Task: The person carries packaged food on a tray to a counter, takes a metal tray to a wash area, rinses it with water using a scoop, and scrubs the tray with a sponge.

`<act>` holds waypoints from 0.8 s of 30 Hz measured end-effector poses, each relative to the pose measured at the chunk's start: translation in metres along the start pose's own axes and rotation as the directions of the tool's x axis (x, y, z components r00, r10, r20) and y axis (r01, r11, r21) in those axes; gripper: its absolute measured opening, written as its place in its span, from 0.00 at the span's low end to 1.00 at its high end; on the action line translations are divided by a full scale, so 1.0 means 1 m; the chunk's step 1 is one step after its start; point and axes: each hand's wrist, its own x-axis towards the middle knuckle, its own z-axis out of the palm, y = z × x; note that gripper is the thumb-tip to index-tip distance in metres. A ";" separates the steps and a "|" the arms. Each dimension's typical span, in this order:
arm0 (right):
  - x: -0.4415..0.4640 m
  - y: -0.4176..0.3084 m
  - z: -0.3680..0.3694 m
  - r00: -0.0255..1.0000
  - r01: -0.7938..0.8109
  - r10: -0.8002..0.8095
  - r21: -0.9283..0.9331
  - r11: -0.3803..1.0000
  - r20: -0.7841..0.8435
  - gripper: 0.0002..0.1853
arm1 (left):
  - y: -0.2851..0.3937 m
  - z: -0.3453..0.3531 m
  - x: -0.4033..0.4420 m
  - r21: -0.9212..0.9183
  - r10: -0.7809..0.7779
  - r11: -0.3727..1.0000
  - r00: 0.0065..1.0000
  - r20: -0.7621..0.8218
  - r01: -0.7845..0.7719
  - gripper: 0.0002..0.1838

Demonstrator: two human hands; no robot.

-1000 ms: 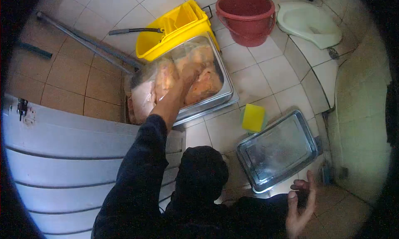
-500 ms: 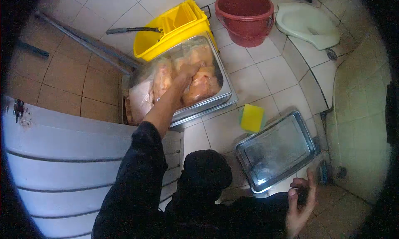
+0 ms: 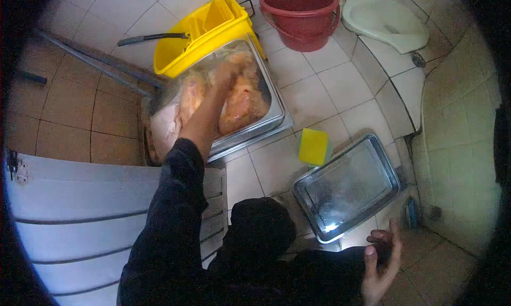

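My left hand [image 3: 229, 74] reaches into a deep metal pan [image 3: 275, 108] and lies over the clear plastic bags in it. Motion smears its fingers, so I cannot tell whether they grip a bag. The bags hold what looks like raw meat: one orange-pink bag [image 3: 242, 108] is right of my wrist, another bag [image 3: 190, 97] left of it, and a paler bag [image 3: 166, 122] at the pan's left end. Held low at the right, my right hand [image 3: 384, 261] has its fingers apart and is empty. Nearest to it lies a shallow metal tray [image 3: 351, 186] with a wet-looking surface.
A yellow mop bucket [image 3: 173, 58] with a dark handle touches the back wall behind the pan. Beyond the pan's right stands a red bucket [image 3: 301, 21], near a squat toilet [image 3: 386, 21]. A yellow block [image 3: 314, 146] sits beside the tray. A white slatted door [image 3: 80, 205] flanks me on the left.
My left hand has moved slightly towards the back of the pan, over the bags, and is now blurred. The view has shifted a little; my right hand stays open in about the same place.
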 end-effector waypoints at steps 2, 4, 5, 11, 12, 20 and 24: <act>0.000 -0.012 -0.001 1.000 -0.014 0.014 0.016 1.000 -0.011 0.23 | 0.009 -0.014 0.001 -0.296 -0.074 0.944 0.967 0.246 0.147 0.24; 0.001 -0.014 -0.002 0.999 -0.022 0.023 0.035 0.999 -0.023 0.23 | 0.012 -0.030 -0.004 -0.502 0.072 0.842 0.881 0.467 0.198 0.23; 0.001 -0.010 -0.004 1.000 -0.006 0.006 0.023 1.000 -0.017 0.23 | 0.015 -0.033 -0.006 -0.587 0.162 0.772 0.817 0.553 0.244 0.23; 0.006 0.000 -0.004 1.000 -0.015 0.014 0.051 0.999 0.018 0.28 | -0.009 -0.012 0.008 -0.553 -0.083 0.706 0.828 0.555 0.442 0.23; 0.007 0.004 -0.003 1.000 -0.021 0.021 0.061 0.998 0.005 0.33 | -0.013 -0.014 0.007 -0.554 -0.086 0.707 0.830 0.551 0.441 0.23; 0.006 -0.018 -0.001 0.998 -0.047 0.044 0.087 0.995 0.042 0.25 | 0.089 -0.039 -0.042 0.142 -0.371 0.929 0.879 0.299 0.343 0.41; 0.001 -0.015 -0.006 1.000 -0.022 0.021 0.053 0.998 0.021 0.25 | 0.027 0.018 0.015 0.667 -0.067 0.723 0.980 -0.189 0.178 0.46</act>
